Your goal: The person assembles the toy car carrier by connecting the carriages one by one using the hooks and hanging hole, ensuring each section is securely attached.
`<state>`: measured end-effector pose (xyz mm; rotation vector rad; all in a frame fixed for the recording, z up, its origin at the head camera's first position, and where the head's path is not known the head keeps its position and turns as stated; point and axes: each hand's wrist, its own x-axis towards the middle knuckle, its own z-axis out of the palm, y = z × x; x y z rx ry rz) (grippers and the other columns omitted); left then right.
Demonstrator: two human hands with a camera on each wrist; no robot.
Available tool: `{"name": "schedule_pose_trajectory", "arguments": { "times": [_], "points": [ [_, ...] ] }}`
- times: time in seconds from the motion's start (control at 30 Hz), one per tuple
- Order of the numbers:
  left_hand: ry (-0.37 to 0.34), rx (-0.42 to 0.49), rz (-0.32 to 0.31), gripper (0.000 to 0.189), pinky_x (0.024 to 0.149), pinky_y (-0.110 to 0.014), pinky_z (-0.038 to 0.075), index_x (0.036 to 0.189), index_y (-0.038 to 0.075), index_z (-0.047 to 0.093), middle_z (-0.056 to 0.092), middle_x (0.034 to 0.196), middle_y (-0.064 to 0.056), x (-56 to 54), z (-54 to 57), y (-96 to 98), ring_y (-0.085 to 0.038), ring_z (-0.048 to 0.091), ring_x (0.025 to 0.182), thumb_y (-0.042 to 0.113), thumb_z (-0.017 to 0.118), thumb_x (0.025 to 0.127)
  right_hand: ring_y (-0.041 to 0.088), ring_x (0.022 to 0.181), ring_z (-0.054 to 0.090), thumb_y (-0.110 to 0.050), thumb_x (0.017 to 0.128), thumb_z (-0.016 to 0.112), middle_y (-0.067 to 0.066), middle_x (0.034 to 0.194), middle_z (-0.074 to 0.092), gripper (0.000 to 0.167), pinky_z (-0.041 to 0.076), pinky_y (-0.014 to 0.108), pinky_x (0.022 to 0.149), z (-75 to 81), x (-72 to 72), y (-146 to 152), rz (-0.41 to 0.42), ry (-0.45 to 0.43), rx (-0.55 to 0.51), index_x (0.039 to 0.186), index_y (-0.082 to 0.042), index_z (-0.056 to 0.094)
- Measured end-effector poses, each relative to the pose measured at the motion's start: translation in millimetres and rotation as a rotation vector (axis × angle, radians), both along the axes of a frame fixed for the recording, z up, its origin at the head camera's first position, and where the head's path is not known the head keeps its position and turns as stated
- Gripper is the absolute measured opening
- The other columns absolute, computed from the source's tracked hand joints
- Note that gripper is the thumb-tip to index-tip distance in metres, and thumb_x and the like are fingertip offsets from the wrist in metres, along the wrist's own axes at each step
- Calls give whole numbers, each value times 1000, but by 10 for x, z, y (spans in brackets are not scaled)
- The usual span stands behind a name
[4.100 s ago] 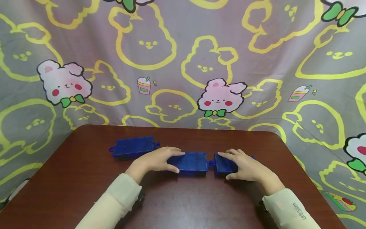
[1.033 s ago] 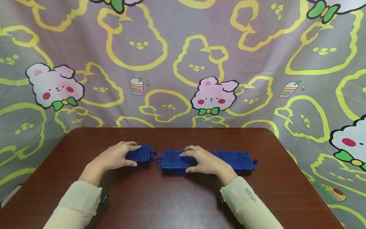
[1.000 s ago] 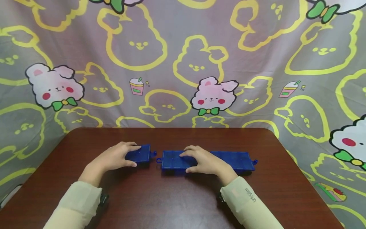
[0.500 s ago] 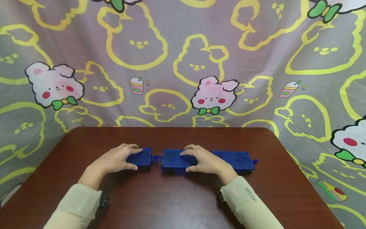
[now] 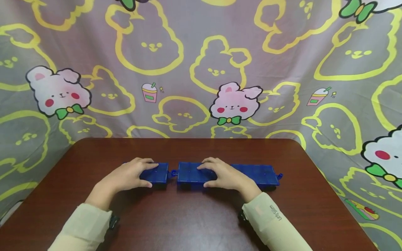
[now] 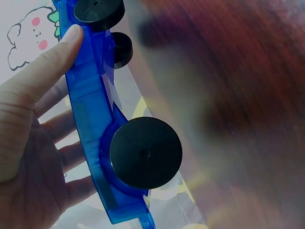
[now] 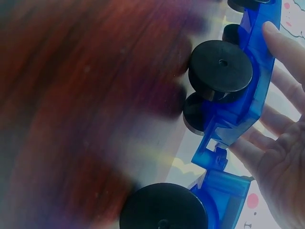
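Note:
Three blue see-through toy wagons with black wheels stand in a row in the head view. My left hand (image 5: 125, 176) grips the left wagon (image 5: 159, 173) by its long sides, thumb at the near edge. Its hitch meets the ring of the middle wagon at a coupling (image 5: 173, 173). Around the middle wagon (image 5: 190, 171) my right hand (image 5: 230, 178) holds on, hiding the joint to the right wagon (image 5: 257, 174). In the right wrist view a linked coupling (image 7: 209, 156) joins the held wagon to another. Black wheels (image 6: 146, 152) show under the left wagon.
All the wagons are on a brown wooden table (image 5: 188, 216). Behind its far edge hangs a grey cloth (image 5: 188, 69) with cartoon animals. A free hook (image 5: 280, 176) sticks out from the right wagon's end.
My hands shifted from the middle and right wagons to the left and middle ones. The left wagon came nearer and rightward, and its hitch now meets the middle wagon's ring.

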<state>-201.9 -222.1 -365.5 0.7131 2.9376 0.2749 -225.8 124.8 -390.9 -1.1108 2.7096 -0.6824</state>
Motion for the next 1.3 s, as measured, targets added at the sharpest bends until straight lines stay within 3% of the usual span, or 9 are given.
{"name": "schedule_pose_trajectory", "arguments": {
  "times": [0.8, 1.3],
  "points": [
    [14, 34, -5, 68, 100, -62, 46, 137, 12, 61, 54, 142, -21, 46, -52, -24, -43, 51, 129, 38, 84, 78, 30, 132, 48, -30, 86, 78, 10, 144, 51, 53, 45, 51, 108, -38, -9, -23, 10, 9, 16, 135, -18, 62],
    [-34, 87, -6, 69, 101, -61, 45, 138, 12, 59, 54, 141, -20, 63, -140, -55, -42, 51, 129, 38, 84, 78, 32, 137, 44, -29, 88, 76, 11, 150, 47, 51, 43, 52, 110, -20, 29, -44, 23, -2, 46, 136, -18, 61]
  ]
}}
